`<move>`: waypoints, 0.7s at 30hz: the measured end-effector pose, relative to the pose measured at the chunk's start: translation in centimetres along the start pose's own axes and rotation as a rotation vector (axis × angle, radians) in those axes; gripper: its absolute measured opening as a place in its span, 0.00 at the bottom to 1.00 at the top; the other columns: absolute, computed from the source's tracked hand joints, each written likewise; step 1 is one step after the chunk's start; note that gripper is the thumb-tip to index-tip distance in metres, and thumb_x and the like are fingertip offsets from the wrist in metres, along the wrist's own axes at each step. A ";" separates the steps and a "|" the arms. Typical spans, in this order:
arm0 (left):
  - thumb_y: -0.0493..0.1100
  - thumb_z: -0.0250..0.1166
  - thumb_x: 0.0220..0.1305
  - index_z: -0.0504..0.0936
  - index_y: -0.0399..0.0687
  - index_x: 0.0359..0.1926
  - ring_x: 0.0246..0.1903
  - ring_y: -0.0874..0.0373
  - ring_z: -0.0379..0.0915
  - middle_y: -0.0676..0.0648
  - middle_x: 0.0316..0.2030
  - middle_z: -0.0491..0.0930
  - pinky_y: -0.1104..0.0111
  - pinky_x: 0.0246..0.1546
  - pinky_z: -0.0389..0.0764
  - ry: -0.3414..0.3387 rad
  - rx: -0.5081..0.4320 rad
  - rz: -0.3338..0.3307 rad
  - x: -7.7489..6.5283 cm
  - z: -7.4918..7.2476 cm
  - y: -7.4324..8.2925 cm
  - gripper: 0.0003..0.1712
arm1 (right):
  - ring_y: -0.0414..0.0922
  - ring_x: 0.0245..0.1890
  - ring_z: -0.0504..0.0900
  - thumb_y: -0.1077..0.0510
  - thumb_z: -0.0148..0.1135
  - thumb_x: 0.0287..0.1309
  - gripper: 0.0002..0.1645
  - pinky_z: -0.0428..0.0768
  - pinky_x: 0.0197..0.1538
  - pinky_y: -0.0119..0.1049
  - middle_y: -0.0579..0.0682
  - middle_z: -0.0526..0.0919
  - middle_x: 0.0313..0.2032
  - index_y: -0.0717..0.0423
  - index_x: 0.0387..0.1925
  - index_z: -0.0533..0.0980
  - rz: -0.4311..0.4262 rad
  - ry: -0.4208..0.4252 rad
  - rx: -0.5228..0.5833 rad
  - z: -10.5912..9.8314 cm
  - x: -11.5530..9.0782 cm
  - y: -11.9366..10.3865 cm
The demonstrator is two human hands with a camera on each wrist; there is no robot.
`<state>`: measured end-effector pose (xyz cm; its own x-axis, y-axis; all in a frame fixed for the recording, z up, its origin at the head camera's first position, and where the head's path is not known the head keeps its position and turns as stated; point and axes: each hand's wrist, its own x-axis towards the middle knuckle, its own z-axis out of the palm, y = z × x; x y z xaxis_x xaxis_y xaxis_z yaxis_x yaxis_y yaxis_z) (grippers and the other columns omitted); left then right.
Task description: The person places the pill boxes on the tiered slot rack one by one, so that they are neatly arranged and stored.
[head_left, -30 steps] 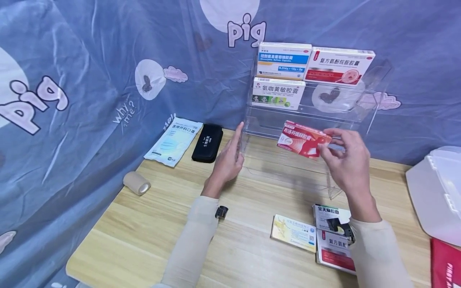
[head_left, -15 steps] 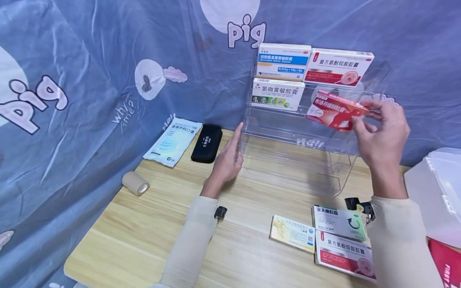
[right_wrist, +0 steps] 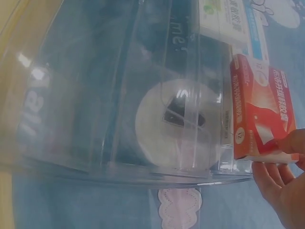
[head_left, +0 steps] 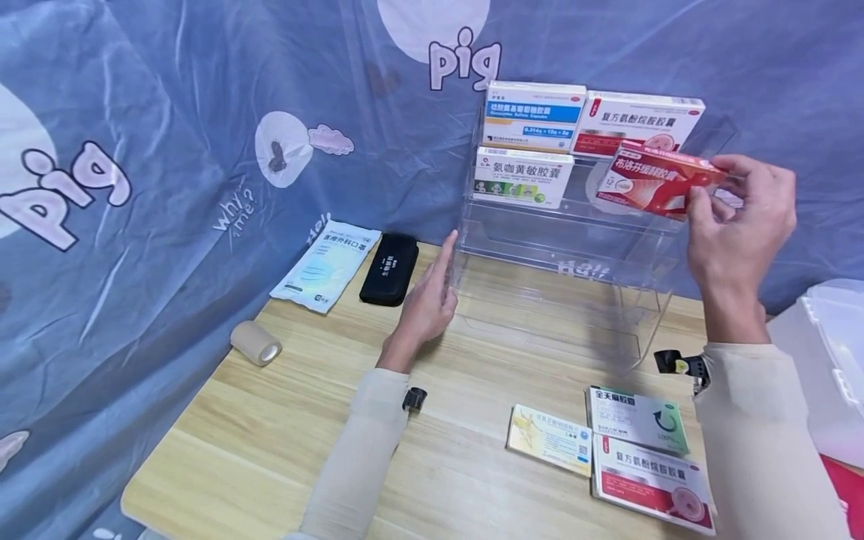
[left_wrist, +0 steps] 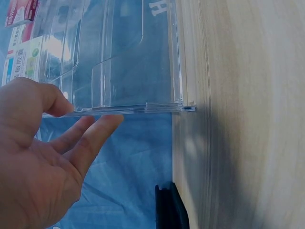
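Note:
My right hand (head_left: 745,225) pinches a red medicine box (head_left: 658,180) by its right end, thumb in front. The box is slightly tilted and overlaps the second tier of a clear acrylic display rack (head_left: 553,244), right of a white-and-green medicine box (head_left: 520,178). On the top tier stand a blue-and-white medicine box (head_left: 533,116) and a white-and-red medicine box (head_left: 634,120), the latter partly covered by the red box. My left hand (head_left: 425,304) holds the rack's left side panel, thumb (left_wrist: 55,100) on one face and fingers (left_wrist: 97,138) on the other.
Before the rack lie a yellow box (head_left: 550,439), a green-and-white box (head_left: 637,420) and another white-and-red box (head_left: 651,484). Left are a mask packet (head_left: 327,262), a black case (head_left: 389,268) and a tan bandage roll (head_left: 255,343). A white plastic bin (head_left: 823,360) stands right.
My right hand has carried the red box up and to the right, from in front of the lower rack to the second tier. The left hand stays on the side panel.

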<state>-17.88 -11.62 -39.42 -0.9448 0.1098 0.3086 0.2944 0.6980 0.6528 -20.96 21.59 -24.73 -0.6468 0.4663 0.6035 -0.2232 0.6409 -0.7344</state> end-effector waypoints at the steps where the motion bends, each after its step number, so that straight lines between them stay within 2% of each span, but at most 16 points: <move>1: 0.31 0.57 0.60 0.33 0.81 0.75 0.47 0.50 0.76 0.54 0.76 0.55 0.63 0.28 0.77 0.001 0.000 -0.001 0.0 0.0 0.0 0.59 | 0.25 0.44 0.79 0.60 0.61 0.57 0.18 0.71 0.35 0.10 0.26 0.65 0.40 0.40 0.48 0.82 -0.007 0.005 0.003 0.1 0.1 0.0; 8: 0.32 0.57 0.60 0.32 0.82 0.75 0.43 0.51 0.76 0.52 0.75 0.56 0.64 0.26 0.76 -0.003 0.000 -0.007 0.1 0.0 -0.1 0.59 | 0.28 0.46 0.81 0.61 0.61 0.57 0.18 0.72 0.36 0.11 0.25 0.66 0.39 0.41 0.47 0.83 -0.029 0.051 0.043 0.0 0.0 -1.1; 12: 0.31 0.57 0.60 0.32 0.83 0.74 0.44 0.51 0.75 0.52 0.75 0.57 0.64 0.27 0.76 -0.005 -0.007 -0.015 0.0 -0.1 -0.2 0.59 | 0.27 0.45 0.80 0.62 0.60 0.57 0.19 0.73 0.37 0.11 0.25 0.66 0.40 0.40 0.48 0.83 -0.039 0.025 0.040 0.1 0.2 -1.4; 18: 0.31 0.57 0.60 0.32 0.84 0.74 0.45 0.51 0.75 0.52 0.75 0.57 0.65 0.26 0.75 -0.003 -0.013 -0.019 0.0 0.0 -0.2 0.59 | 0.27 0.47 0.78 0.65 0.62 0.57 0.22 0.77 0.46 0.15 0.27 0.67 0.43 0.40 0.50 0.83 -0.060 -0.060 0.014 0.8 0.2 0.1; 21: 0.31 0.57 0.60 0.32 0.84 0.74 0.46 0.51 0.75 0.54 0.75 0.56 0.66 0.26 0.75 -0.003 -0.009 -0.010 0.1 0.1 -0.2 0.59 | 0.26 0.47 0.77 0.65 0.62 0.57 0.22 0.78 0.48 0.17 0.27 0.66 0.44 0.41 0.50 0.83 -0.087 -0.063 0.010 1.1 0.0 0.7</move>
<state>-18.04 -11.68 -39.61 -0.9480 0.1049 0.3004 0.2864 0.6928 0.6618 -21.89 21.39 -25.58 -0.6694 0.3693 0.6446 -0.2876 0.6712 -0.6832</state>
